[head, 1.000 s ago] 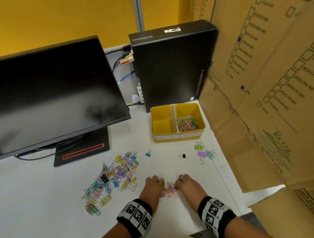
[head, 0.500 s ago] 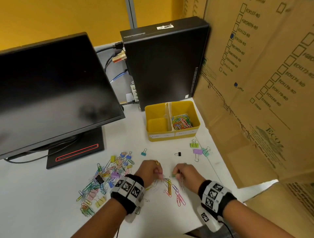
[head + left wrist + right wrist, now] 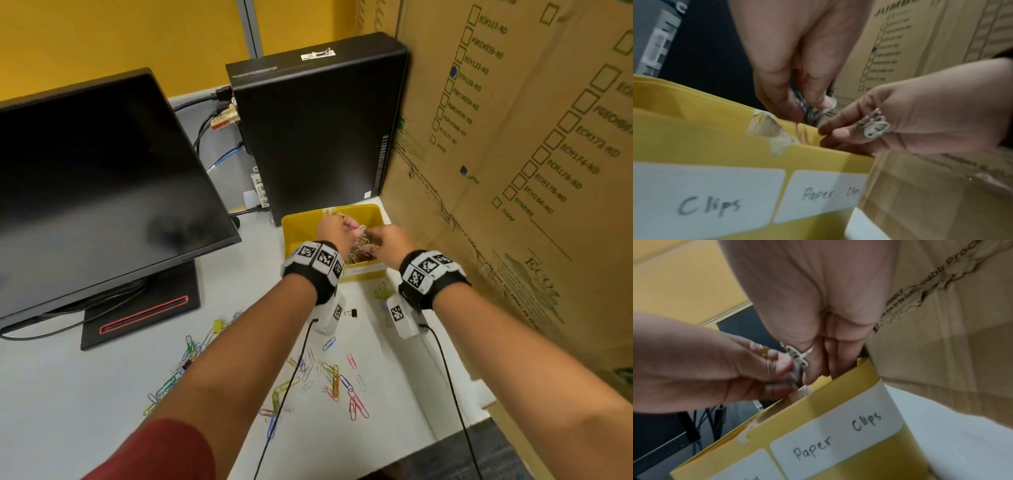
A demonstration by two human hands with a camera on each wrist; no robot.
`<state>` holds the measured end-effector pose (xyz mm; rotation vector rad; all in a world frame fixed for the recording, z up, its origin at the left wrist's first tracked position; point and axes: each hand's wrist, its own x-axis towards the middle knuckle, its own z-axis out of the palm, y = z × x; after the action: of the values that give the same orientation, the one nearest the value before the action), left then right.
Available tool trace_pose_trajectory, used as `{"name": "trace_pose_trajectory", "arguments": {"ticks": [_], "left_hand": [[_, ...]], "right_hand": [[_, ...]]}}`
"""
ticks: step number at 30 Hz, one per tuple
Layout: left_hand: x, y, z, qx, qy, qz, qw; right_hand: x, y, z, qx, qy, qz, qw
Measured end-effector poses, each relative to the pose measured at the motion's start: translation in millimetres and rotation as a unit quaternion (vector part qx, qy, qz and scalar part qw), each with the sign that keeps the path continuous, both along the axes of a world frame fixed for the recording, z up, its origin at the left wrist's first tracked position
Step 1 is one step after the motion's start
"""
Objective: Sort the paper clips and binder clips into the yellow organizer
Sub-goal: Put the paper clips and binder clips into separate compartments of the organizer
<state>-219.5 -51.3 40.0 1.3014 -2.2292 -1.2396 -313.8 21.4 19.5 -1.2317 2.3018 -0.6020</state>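
Both hands hover over the organizer (image 3: pixel 298 224)'s paper-clip side: left hand (image 3: pixel 334 228) pinches a clip bundle (image 3: pixel 803 105), right hand (image 3: pixel 388 241) curled, grip unclear. A pile already sits inside; many paper clips (image 3: pixel 337 380) and binder clips (image 3: pixel 383 290) wait in front of it.

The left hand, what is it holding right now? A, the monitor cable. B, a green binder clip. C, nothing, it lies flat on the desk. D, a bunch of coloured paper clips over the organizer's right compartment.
D: the left hand pinches a bunch of coloured paper clips above the compartment of the yellow organizer labelled Paper Clips.
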Motion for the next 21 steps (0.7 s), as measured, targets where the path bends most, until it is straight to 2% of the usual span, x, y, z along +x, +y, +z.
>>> {"name": "trace_pose_trajectory", "arguments": {"ticks": [3,5,7,9,11,14,16,18,19,21], "left_hand": [[2,0,-2,-0.04,-0.109,-0.136,0.984],[14,5,3,-0.067,-0.1,-0.187,0.975],[39,12,7,-0.099,-0.07,-0.195,0.973],[75,19,5,-0.117,-0.067,-0.206,0.969],[115,23,-9,-0.107,-0.121,-0.245,0.956],[170,30,-44,-0.065,-0.247,-0.353,0.9],[199,35,-69,-0.051,-0.307,-0.432,0.847],[217,44,-88,-0.079,-0.352,-0.481,0.799],[223,49,-95,-0.095,-0.362,-0.483,0.792],[229,56,-99,-0.115,-0.36,-0.438,0.816]], "right_hand": [[0,12,1,-0.003,0.002,0.039,0.999],[8,29,0,-0.048,0.033,0.053,0.997],[23,50,-7,-0.081,0.038,0.078,0.993],[45,74,-16,-0.019,-0.006,0.118,0.993],[69,93,-32,0.103,-0.06,0.165,0.979],[102,112,-56,0.196,-0.051,0.209,0.957],[119,117,-66,0.204,-0.02,0.233,0.951],[128,116,-72,0.198,0.0,0.238,0.951],[130,113,-73,0.186,0.002,0.233,0.954],[131,102,-76,0.159,0.008,0.222,0.962]]}}
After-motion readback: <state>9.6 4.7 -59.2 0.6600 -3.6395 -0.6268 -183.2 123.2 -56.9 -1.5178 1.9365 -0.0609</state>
